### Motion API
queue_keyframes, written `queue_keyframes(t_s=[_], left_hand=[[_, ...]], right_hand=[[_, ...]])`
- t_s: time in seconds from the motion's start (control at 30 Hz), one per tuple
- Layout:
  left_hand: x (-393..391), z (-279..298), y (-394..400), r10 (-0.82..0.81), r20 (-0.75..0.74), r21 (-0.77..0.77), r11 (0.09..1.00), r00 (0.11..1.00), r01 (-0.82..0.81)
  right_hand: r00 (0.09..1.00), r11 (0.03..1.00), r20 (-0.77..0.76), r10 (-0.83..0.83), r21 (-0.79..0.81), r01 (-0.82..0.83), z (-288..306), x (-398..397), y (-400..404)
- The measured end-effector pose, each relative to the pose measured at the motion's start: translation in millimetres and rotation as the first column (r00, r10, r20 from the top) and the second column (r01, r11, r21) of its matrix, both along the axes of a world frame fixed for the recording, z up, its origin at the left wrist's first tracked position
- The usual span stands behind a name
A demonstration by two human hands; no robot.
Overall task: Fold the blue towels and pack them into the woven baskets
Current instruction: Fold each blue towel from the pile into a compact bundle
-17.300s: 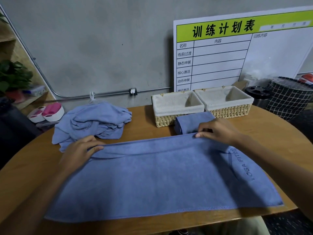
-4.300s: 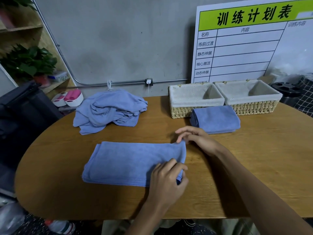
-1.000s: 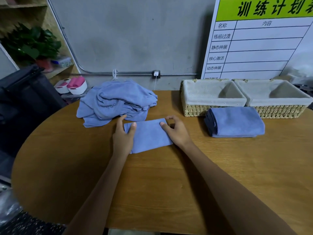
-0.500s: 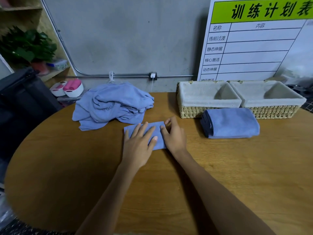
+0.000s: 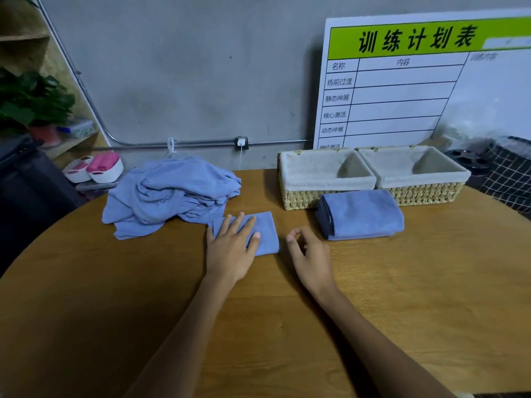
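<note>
The left hand [image 5: 230,248] lies flat, fingers straight, pressing the small folded towel [image 5: 263,234] against the tabletop [image 5: 402,297]. The right hand [image 5: 309,251] hovers just beside it, fingers loosely curled, holding nothing. A second folded towel [image 5: 360,215] lies in front of the two woven baskets [image 5: 370,179], both showing only their liners. The unfolded pile [image 5: 169,193] touches the small towel's far corner. Risk: lifting the bundle single-handed may let its layers spring open; dragging it may snag the pile.
</note>
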State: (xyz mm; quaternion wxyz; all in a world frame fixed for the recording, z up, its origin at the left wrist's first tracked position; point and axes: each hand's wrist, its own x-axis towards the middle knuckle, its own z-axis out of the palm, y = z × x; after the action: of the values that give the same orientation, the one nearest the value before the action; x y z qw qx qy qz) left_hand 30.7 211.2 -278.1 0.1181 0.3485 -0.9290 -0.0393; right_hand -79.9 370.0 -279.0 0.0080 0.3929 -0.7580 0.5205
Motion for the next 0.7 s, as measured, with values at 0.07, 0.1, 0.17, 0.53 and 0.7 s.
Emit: queue_keyframes(t_s=[0.07, 0.1, 0.17, 0.53, 0.7], left_hand=[[-22, 0, 12, -0.041, 0.000, 0.015, 0.999, 0.999, 0.041], [-33, 0, 19, -0.063, -0.001, 0.008, 0.998, 0.998, 0.063], [-54, 0, 32, -0.099, -0.005, 0.003, 0.995, 0.995, 0.099], [-95, -1, 43, -0.148, -0.009, 0.011, 0.989, 0.989, 0.148], [-102, -3, 44, -0.142, -0.014, -0.009, 0.990, 0.990, 0.141]], right_hand=[[1.000, 1.000, -0.015, -0.002, -0.012, 0.002, -1, -4, 21], [0.999, 1.000, -0.033, -0.010, -0.003, 0.009, -2, -8, 31], [0.997, 0.999, -0.069, -0.023, 0.031, 0.026, -4, -17, 47], [0.994, 0.987, -0.070, -0.086, 0.128, 0.094, -6, -44, 60], [0.993, 0.983, -0.065, -0.103, 0.145, 0.112, -7, -44, 57]])
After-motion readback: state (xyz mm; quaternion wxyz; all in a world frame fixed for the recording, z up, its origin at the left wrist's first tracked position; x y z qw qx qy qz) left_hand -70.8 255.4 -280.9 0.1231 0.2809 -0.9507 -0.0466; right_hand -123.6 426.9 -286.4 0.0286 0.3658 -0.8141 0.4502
